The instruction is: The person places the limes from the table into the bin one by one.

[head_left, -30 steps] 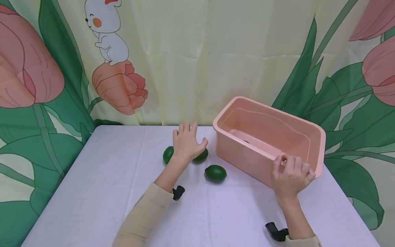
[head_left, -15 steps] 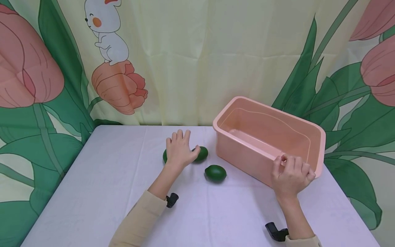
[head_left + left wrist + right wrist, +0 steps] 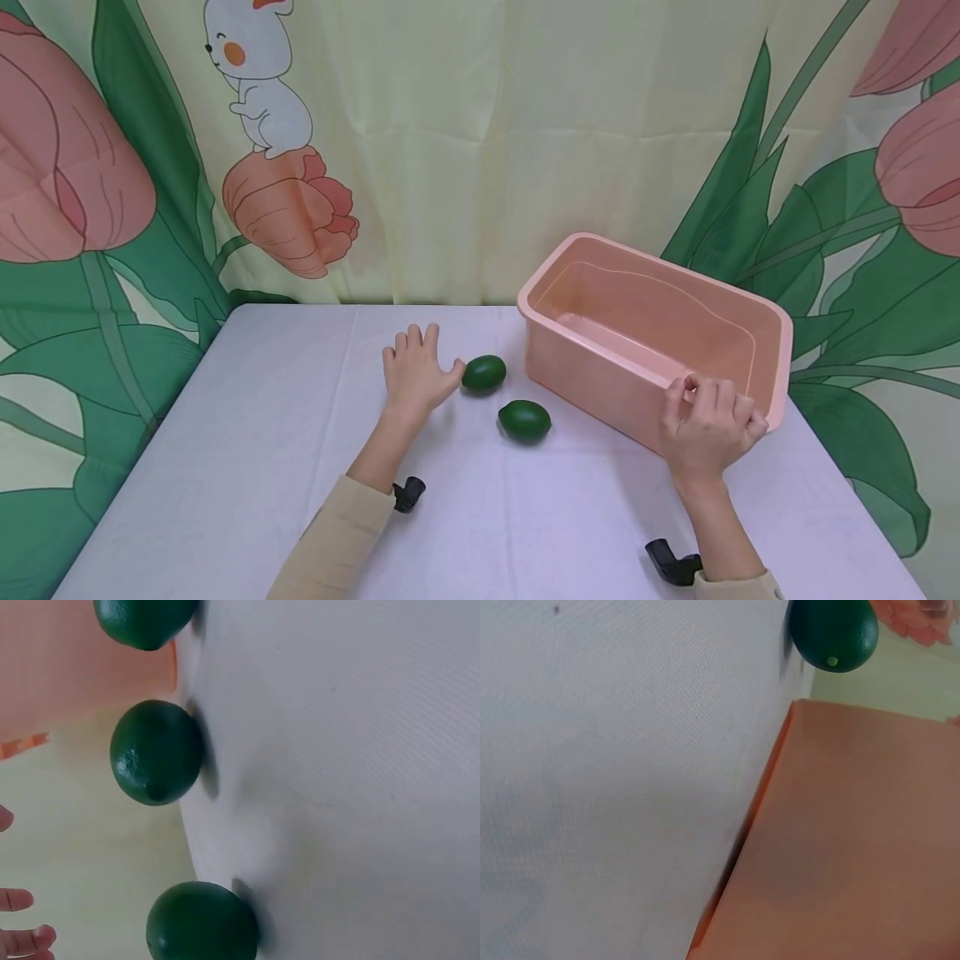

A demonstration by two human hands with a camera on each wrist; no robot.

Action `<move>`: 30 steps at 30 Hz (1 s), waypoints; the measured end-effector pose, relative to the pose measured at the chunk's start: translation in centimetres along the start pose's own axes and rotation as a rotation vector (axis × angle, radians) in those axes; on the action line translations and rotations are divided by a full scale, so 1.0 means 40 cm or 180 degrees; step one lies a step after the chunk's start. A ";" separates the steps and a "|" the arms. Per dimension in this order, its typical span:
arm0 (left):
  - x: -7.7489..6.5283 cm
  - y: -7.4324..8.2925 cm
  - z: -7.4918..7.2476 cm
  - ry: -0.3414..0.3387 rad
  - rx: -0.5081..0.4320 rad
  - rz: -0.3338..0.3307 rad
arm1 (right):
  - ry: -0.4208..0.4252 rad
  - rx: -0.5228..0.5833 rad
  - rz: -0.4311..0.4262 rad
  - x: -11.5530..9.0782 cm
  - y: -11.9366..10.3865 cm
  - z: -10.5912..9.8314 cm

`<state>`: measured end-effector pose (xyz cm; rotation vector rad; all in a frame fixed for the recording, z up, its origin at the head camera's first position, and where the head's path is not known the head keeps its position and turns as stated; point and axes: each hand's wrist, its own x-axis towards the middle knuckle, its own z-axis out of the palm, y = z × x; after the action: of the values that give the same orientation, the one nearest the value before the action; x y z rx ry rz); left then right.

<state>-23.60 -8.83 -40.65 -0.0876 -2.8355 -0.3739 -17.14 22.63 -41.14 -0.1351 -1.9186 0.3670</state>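
My left hand (image 3: 416,375) hovers over the table with fingers spread and nothing held. Its thumb overlaps the edge of a green lime (image 3: 483,373) in the head view. A second lime (image 3: 524,422) lies nearer, toward the bin. From the head, my left hand hides a third lime (image 3: 201,922), which shows at the bottom of the left wrist view, near my fingertips (image 3: 26,939). On the right, my right hand (image 3: 708,425) grips the front rim of a pink plastic bin (image 3: 577,375), fingers curled over the edge.
A white cloth (image 3: 225,467) covers the table. Behind its far edge hangs a curtain (image 3: 480,192) printed with tulips, leaves and a rabbit on a carrot. The bin stands at an angle at the back right, inside bare.
My left hand has moved left and slightly nearer, uncovering the right-hand back lime and covering the left one. My right hand and the bin have stayed put.
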 end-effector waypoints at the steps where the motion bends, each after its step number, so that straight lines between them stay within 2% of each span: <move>1: -0.001 -0.005 0.002 -0.0016 -0.0003 -0.0025 | -0.0001 -0.0003 0.0000 0.000 0.000 0.000; 14: -0.003 -0.055 0.019 -0.0326 0.0076 -0.0287 | 0.0038 -0.0009 -0.0009 0.000 0.002 0.000; 25: -0.004 -0.091 0.036 -0.0537 0.0024 -0.0378 | 0.0039 0.0025 0.0002 -0.002 0.004 0.001; 30: -0.007 -0.103 0.048 -0.0663 0.0095 -0.0410 | -0.0003 0.0016 -0.0002 -0.001 0.004 0.001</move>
<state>-24.24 -12.32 -43.54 0.0666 -3.0612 -0.3689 -17.18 22.76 -41.22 -0.1311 -1.9185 0.3713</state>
